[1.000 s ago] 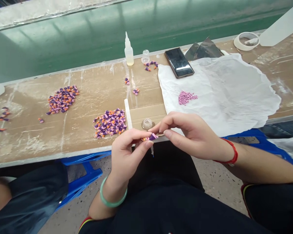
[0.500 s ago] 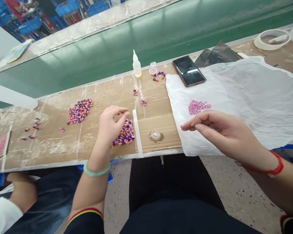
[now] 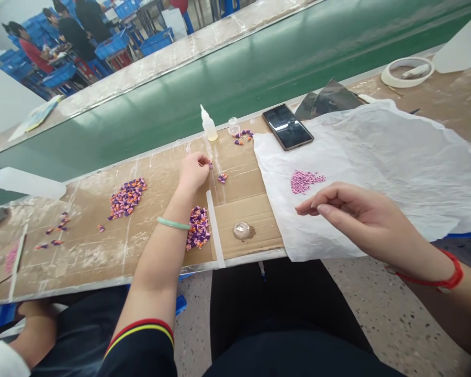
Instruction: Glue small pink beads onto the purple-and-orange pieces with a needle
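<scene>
My left hand (image 3: pixel 196 170) is closed in a pinch at a small purple, orange and pink piece (image 3: pixel 211 164) on the cardboard. Just right of it sits a little cluster of similar pieces (image 3: pixel 222 178). Under my left forearm's right edge lies a bigger pile of these pieces (image 3: pixel 199 229), partly hidden. My right hand (image 3: pixel 351 214) hovers over the white sheet (image 3: pixel 361 152), fingers stretched out and thumb apart, with nothing visible in it. Beyond its fingertips is a heap of tiny pink bits (image 3: pixel 304 181). Between the hands stands a small clear round dish (image 3: pixel 241 229).
At the back stand a dropper bottle (image 3: pixel 209 124) and a clear cap (image 3: pixel 233 125). A phone (image 3: pixel 288 126) and a tape roll (image 3: pixel 407 72) lie to the right. Another pile (image 3: pixel 127 198) is on the left. A co-worker's arm (image 3: pixel 37 332) shows at lower left.
My left hand has moved forward from beside the near pile to the small pieces farther back, its fingers now pinched. My right hand has hardly moved. The camera view has shifted.
</scene>
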{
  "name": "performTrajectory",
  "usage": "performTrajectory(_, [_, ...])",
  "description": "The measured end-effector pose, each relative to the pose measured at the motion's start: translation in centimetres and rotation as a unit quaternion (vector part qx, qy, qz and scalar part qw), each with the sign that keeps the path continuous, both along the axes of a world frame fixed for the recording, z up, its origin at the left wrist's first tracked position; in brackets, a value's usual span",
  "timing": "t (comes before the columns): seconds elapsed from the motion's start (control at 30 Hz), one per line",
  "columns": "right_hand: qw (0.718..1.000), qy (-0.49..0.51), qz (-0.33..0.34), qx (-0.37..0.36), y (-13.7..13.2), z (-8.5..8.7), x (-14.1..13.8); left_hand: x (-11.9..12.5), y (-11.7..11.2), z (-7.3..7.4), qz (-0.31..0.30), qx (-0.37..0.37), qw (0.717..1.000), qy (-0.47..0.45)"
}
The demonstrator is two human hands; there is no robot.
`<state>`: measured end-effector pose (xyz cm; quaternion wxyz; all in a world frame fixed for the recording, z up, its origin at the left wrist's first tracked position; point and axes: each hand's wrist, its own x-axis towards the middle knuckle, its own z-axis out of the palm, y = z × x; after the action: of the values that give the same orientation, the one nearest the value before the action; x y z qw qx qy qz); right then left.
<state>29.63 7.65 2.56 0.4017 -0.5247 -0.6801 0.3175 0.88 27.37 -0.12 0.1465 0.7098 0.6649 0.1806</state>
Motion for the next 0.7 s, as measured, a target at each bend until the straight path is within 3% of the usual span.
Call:
performTrajectory(0.2, [1.000, 0.007, -0.001, 0.004, 0.0, -0.1, 0.3, 1.0, 0.6, -0.1, 0.017, -0.017, 0.999, 0.035])
performTrajectory(0.47, [1.000, 0.016, -0.015, 0.005, -0.5, -0.2, 1.2, 1.3, 1.1, 0.6, -0.005, -0.047, 0.996, 0.075])
performTrajectory(0.6, [0.999, 0.010, -0.040, 0.010, -0.8, -0.2, 1.8, 1.4, -0.3, 1.9, -0.035, -0.026, 0.997, 0.071])
performTrajectory(0.7, [0.997, 0.003, -0.066, 0.027, -0.6, -0.2, 2.5, 1.3, -2.6, 3.7, -0.055, 0.007, 0.998, 0.018])
